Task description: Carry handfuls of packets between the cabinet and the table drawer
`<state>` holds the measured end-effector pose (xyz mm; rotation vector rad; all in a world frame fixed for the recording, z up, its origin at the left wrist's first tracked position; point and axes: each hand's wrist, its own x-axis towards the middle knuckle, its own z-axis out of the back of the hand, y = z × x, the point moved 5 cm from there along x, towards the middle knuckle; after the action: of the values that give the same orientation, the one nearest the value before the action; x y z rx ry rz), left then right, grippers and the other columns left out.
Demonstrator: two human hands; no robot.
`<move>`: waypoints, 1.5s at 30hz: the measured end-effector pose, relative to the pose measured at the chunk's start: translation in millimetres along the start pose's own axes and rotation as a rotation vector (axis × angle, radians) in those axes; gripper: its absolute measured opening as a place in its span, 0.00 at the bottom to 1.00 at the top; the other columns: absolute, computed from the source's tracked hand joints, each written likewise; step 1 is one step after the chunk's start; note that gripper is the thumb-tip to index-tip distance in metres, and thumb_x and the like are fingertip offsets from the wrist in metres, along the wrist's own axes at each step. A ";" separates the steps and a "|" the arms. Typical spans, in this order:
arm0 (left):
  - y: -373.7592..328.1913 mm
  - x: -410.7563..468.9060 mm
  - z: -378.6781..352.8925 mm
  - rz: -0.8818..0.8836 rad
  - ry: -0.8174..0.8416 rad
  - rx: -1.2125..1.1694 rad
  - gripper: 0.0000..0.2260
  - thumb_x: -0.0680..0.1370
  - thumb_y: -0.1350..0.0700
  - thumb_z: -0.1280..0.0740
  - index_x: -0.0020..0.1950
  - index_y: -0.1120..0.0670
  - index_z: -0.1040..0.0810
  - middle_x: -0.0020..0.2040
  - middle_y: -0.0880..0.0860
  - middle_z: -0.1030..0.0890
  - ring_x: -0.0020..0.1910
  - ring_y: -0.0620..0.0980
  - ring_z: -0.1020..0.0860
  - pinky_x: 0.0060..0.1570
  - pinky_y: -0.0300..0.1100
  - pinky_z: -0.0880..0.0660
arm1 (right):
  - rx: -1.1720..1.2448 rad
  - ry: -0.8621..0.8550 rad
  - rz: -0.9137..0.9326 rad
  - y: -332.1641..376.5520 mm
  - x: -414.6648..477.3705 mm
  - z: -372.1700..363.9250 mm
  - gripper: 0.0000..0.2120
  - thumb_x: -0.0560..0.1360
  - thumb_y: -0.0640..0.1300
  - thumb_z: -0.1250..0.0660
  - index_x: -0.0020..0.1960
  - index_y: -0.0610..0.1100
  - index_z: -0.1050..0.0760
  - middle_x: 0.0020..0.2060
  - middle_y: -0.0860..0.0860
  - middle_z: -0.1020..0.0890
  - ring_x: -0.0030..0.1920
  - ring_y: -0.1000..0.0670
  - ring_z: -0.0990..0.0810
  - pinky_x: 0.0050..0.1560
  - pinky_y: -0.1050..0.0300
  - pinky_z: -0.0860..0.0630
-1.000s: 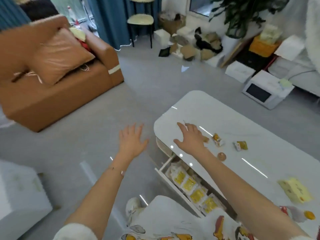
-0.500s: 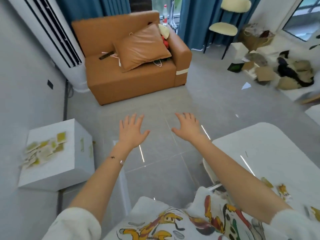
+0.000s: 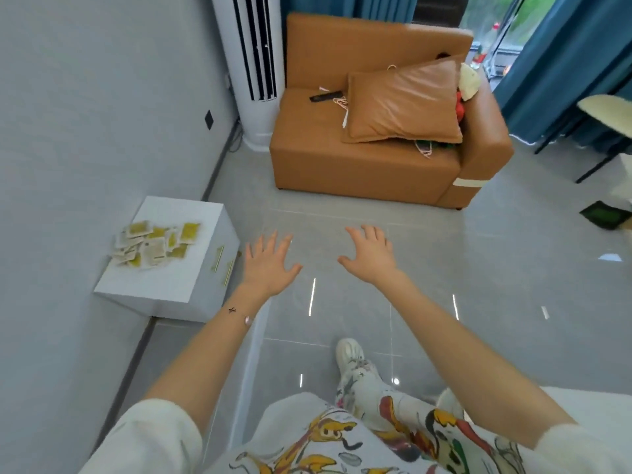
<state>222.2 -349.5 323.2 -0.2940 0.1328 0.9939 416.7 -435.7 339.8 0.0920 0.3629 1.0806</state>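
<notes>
Both hands (image 3: 318, 260) stay spread, holding nothing; white box (image 3: 178, 268) now nearer.

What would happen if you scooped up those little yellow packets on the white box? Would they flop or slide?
The yellow packets look flat and thin, so they are probably light and a bit floppy. They lie in a loose, overlapping pile on the white box, so a push would likely scatter them. Their wrappers may be slippery, though the picture cannot show that.

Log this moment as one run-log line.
left hand: open, empty | right hand: open, empty | nearest: packets on box
</notes>
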 end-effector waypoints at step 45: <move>429.2 210.5 -158.1 1.304 -0.010 -0.755 0.33 0.78 0.37 0.41 0.78 0.47 0.48 0.79 0.54 0.46 0.76 0.58 0.46 0.73 0.57 0.46 | -0.280 0.741 0.779 413.7 482.1 -260.7 0.33 0.77 0.56 0.37 0.77 0.53 0.46 0.75 0.49 0.39 0.75 0.46 0.44 0.72 0.47 0.41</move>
<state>-20.9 -9.2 42.9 -0.9533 -0.0990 2.3369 181.7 155.2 80.7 -0.4677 0.8760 1.9198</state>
